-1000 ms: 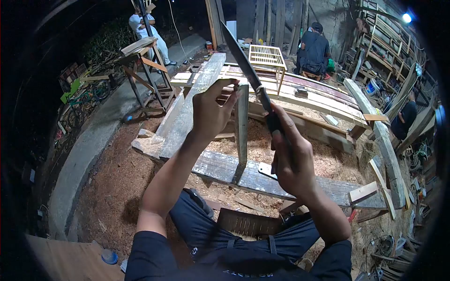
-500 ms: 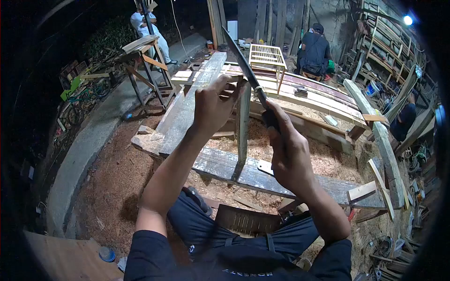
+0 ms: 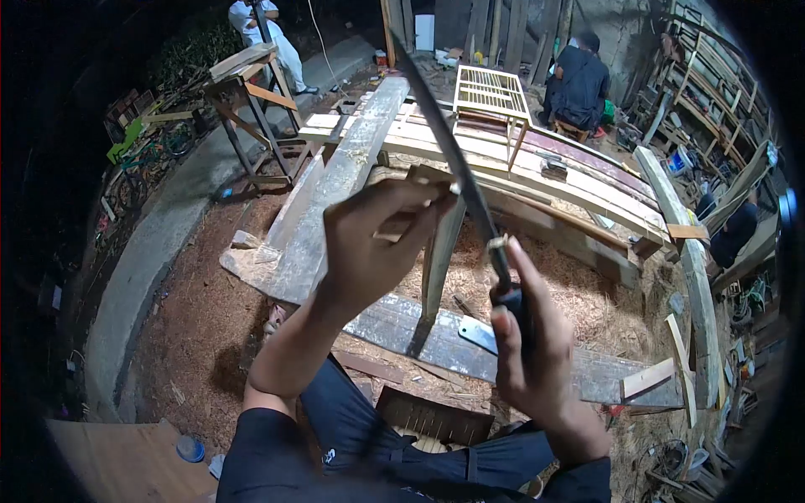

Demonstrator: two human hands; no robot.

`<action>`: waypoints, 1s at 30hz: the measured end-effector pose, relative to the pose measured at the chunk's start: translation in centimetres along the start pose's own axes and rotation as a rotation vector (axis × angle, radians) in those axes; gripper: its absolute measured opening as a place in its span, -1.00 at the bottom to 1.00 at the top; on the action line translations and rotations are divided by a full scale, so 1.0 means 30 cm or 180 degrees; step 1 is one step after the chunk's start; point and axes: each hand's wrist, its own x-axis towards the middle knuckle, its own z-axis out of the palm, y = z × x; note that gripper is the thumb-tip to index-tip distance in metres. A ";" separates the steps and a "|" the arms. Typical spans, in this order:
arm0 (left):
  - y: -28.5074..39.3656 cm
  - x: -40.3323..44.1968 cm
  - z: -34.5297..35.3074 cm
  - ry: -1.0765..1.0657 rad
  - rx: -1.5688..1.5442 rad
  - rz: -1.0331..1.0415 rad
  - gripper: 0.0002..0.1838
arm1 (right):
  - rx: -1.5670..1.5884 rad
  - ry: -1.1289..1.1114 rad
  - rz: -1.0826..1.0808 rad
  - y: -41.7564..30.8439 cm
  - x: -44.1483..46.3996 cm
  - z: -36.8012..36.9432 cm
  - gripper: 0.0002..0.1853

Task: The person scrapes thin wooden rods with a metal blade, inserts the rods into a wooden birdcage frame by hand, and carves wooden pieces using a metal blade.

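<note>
A long knife (image 3: 457,159) slants up and to the left, its dark handle in my right hand (image 3: 541,344), which is wrapped round it. My left hand (image 3: 377,239) is beside the blade, thumb and forefinger pinched on a small pale piece (image 3: 454,189) that touches or nearly touches the blade. Just below, an upright wooden post (image 3: 440,260) stands on a worn plank (image 3: 402,331). A flat metal piece with a hole (image 3: 479,334) lies on that plank, partly behind my right hand.
A slatted wooden frame (image 3: 490,92) stands on the long boards beyond. One person (image 3: 579,84) sits at the back right, another (image 3: 272,42) at the back left near a wooden stand (image 3: 251,113). A thick beam (image 3: 688,277) runs along the right. Wood shavings cover the ground.
Both hands and the knife now appear lower and larger. The camera view has shifted, with the boards and the slatted frame farther right.
</note>
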 end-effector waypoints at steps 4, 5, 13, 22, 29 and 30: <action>-0.017 0.014 -0.008 0.0118 -0.0310 -0.0204 -0.79 | 0.0202 -0.0282 0.0356 -0.026 0.051 -0.025 -0.34; -0.014 0.011 -0.009 0.0134 -0.0260 -0.0375 -0.79 | 0.0207 -0.0289 0.0390 -0.046 0.069 -0.022 -0.34; 0.139 0.085 -0.021 0.0072 0.0269 -0.1864 -0.84 | 0.0386 0.0218 0.1486 -0.208 0.134 0.023 -0.52; 0.182 0.070 -0.024 0.0134 0.0084 -0.2600 -0.81 | 0.0157 0.0193 0.1704 -0.309 0.179 0.014 -0.50; 0.198 0.072 -0.007 0.0147 -0.0202 -0.3019 -0.80 | 0.0010 0.0349 0.1785 -0.340 0.167 -0.016 -0.55; 0.204 0.076 -0.006 0.0132 -0.0083 -0.2921 -0.79 | 0.0024 0.0386 0.1750 -0.339 0.160 -0.012 -0.55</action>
